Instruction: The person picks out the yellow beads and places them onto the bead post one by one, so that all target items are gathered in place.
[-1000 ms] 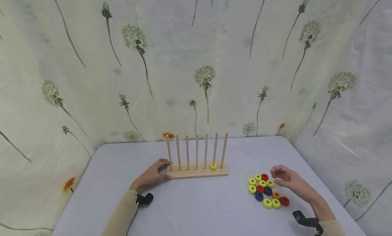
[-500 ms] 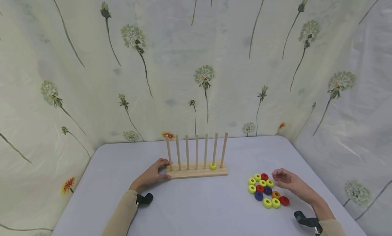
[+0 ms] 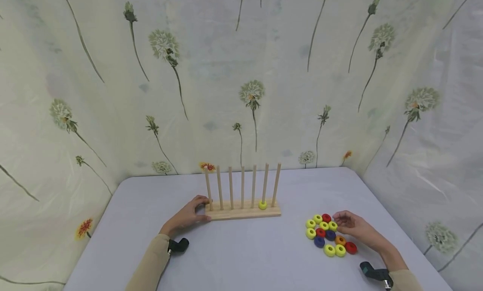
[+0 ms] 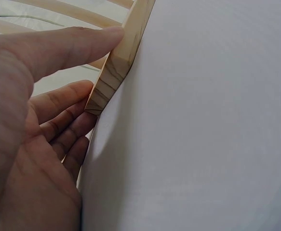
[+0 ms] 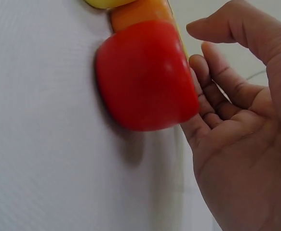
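My left hand [image 3: 187, 214] grips the left end of a wooden peg rack [image 3: 243, 214], thumb at the front edge and fingers round the end and back. In the left wrist view, the thumb and fingers touch the rack's base [image 4: 112, 72]. Several upright pegs rise from it, and one yellow bead [image 3: 262, 205] sits low on the second peg from the right. My right hand [image 3: 356, 229] hovers at the right side of the bead group, fingers loosely bent and holding nothing. Nearest are a yellow bead [image 3: 333, 226] and, in the right wrist view, a red bead [image 5: 147, 77].
Loose beads lie in a cluster on the white table [image 3: 241, 257]: several yellow, several red, a couple of dark blue ones such as this blue bead [image 3: 319, 242], and an orange bead [image 3: 340, 240]. A flower-printed curtain [image 3: 211, 73] hangs behind the table.
My right hand has sunk slightly toward the beads at their right side. The left hand, the rack and the beads stay where they were.
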`<state>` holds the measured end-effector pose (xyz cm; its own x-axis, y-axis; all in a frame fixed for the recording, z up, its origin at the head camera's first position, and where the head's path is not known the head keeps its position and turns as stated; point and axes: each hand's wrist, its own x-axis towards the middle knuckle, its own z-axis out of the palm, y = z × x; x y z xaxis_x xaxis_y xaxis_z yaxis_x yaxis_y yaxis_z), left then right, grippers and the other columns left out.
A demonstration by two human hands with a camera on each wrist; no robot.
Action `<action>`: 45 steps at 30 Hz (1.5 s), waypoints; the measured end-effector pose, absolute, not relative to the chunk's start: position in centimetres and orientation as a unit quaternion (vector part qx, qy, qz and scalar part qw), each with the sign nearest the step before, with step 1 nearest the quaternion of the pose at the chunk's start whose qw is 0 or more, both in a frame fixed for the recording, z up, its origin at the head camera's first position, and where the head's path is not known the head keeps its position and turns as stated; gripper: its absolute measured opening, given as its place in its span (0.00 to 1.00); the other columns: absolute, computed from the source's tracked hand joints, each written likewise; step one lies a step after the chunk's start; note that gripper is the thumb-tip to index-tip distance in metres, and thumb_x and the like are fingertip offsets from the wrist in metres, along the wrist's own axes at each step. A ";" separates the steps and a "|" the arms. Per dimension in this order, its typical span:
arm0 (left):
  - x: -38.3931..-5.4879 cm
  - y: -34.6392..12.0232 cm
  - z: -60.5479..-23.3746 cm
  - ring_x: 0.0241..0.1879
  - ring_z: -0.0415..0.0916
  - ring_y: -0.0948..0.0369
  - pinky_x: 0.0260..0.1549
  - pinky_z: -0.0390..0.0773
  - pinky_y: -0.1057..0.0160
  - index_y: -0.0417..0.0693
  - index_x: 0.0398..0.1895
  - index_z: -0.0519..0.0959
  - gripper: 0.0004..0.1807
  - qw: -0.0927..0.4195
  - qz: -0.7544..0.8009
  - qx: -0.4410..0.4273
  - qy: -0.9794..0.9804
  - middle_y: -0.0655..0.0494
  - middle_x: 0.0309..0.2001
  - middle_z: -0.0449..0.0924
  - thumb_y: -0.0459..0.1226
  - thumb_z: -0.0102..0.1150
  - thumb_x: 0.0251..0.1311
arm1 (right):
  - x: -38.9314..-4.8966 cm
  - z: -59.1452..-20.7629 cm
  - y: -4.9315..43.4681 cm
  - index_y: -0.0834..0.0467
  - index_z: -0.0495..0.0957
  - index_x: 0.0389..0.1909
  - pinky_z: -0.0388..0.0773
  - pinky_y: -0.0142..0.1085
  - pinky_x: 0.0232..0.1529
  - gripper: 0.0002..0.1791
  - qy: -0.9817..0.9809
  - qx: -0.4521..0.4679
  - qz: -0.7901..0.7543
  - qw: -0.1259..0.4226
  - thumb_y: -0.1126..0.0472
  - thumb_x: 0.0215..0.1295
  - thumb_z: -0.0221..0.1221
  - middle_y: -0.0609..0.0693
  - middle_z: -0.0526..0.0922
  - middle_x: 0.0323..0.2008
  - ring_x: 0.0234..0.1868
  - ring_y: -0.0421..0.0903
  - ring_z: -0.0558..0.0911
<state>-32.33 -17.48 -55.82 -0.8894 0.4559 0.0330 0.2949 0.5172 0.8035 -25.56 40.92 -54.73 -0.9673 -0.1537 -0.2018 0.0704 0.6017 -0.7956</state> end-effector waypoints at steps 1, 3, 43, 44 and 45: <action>-32.3 -17.5 -55.8 0.70 0.56 0.46 0.68 0.54 0.40 0.40 0.61 0.71 0.37 0.092 0.440 0.217 0.866 0.48 0.65 0.65 0.46 0.71 0.50 | -25.5 -54.8 40.9 0.67 0.67 0.57 0.78 0.31 0.44 0.30 0.886 -0.023 -0.445 0.126 0.58 0.58 0.66 0.57 0.76 0.49 0.46 0.46 0.76; -32.3 -17.5 -55.9 0.70 0.56 0.46 0.68 0.54 0.41 0.40 0.62 0.71 0.37 0.093 0.440 0.218 0.866 0.48 0.65 0.65 0.46 0.71 0.50 | -25.5 -54.8 40.7 0.67 0.67 0.57 0.79 0.31 0.43 0.30 0.887 -0.021 -0.444 0.126 0.60 0.58 0.66 0.57 0.77 0.49 0.46 0.47 0.77; -32.3 -17.5 -55.9 0.71 0.55 0.45 0.68 0.54 0.39 0.43 0.63 0.71 0.37 0.095 0.437 0.213 0.869 0.48 0.66 0.64 0.47 0.71 0.50 | -25.8 -55.1 40.8 0.64 0.71 0.54 0.78 0.35 0.45 0.25 0.915 -0.004 -0.394 0.090 0.59 0.57 0.65 0.56 0.78 0.49 0.46 0.48 0.77; -32.3 -17.5 -55.9 0.71 0.55 0.45 0.68 0.54 0.39 0.42 0.63 0.71 0.37 0.094 0.436 0.213 0.869 0.48 0.66 0.64 0.47 0.71 0.50 | -25.8 -55.1 40.9 0.65 0.71 0.54 0.78 0.35 0.45 0.25 0.914 -0.006 -0.396 0.089 0.60 0.58 0.64 0.56 0.78 0.49 0.47 0.48 0.77; -32.3 -17.5 -55.9 0.71 0.55 0.45 0.68 0.54 0.39 0.42 0.63 0.71 0.37 0.094 0.435 0.213 0.870 0.48 0.66 0.64 0.47 0.71 0.50 | -25.8 -55.1 41.0 0.65 0.71 0.55 0.78 0.35 0.45 0.25 0.913 -0.008 -0.398 0.088 0.60 0.58 0.64 0.56 0.78 0.50 0.46 0.48 0.77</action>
<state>-32.32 -17.53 -55.85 -0.8914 0.4526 0.0224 0.2897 0.5312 0.7962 -25.85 41.02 -55.07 -0.9845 -0.0841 -0.1537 0.0553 0.6832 -0.7282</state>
